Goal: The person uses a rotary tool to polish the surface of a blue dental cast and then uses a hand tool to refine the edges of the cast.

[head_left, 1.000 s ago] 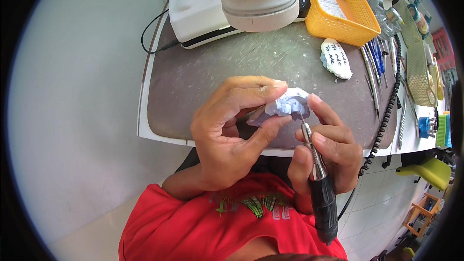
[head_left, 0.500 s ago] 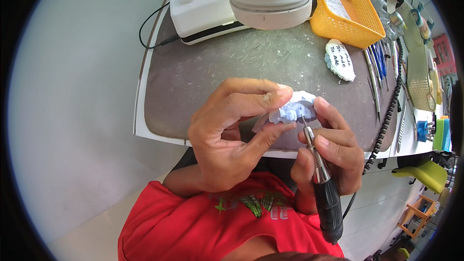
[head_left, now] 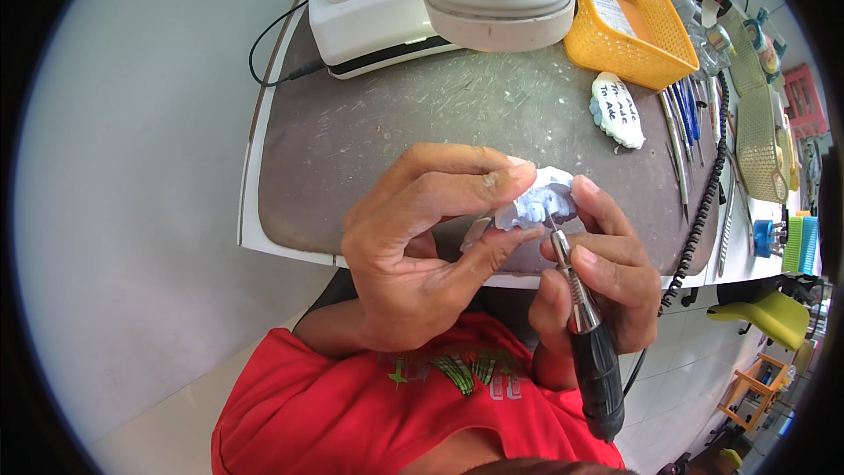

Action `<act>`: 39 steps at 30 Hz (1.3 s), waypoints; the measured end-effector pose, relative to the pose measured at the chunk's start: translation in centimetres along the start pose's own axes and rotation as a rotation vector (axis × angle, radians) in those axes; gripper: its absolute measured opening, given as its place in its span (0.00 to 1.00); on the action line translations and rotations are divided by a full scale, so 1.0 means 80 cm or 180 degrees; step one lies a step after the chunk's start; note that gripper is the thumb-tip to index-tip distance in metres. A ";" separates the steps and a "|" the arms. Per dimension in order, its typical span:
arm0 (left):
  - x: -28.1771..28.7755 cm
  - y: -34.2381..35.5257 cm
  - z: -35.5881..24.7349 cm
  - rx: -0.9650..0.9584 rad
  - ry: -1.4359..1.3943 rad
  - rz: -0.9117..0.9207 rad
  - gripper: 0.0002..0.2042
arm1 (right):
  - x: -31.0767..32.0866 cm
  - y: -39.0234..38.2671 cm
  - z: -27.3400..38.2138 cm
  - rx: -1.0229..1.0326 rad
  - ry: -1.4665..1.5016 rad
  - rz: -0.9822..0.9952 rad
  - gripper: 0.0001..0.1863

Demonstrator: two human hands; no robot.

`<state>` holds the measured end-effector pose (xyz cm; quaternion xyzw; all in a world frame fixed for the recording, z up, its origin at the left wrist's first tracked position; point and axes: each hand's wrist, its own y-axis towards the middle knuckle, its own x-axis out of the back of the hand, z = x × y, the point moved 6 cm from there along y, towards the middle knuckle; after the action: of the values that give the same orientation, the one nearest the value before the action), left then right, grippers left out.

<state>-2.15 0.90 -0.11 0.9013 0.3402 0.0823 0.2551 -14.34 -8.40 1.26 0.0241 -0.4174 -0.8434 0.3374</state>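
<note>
The left hand [head_left: 411,233] curls just as it did a second ago, but the blue-and-white tooth model [head_left: 533,210] pinched in its thumb and fingers is tipped a little, above the brown-grey mat [head_left: 352,149]. The right hand [head_left: 615,277] bends its fingers around a black-and-silver drill pen [head_left: 598,369], thin tip at the teeth.

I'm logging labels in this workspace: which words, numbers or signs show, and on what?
White plaster piece: black handwriting, wording not copied here.
White paper in the yellow basket: printed heading, not copied; finer lines too small to read.
Red shirt: grey lettering, too creased to read.
</note>
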 end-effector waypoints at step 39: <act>-0.004 0.001 -0.002 0.0009 -0.0099 0.0000 0.18 | 0.004 -0.004 -0.002 0.0028 0.0019 -0.0106 0.14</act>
<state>-2.38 0.72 0.04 0.9028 0.3363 0.0679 0.2592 -14.68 -8.53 1.04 0.0352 -0.4197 -0.8470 0.3244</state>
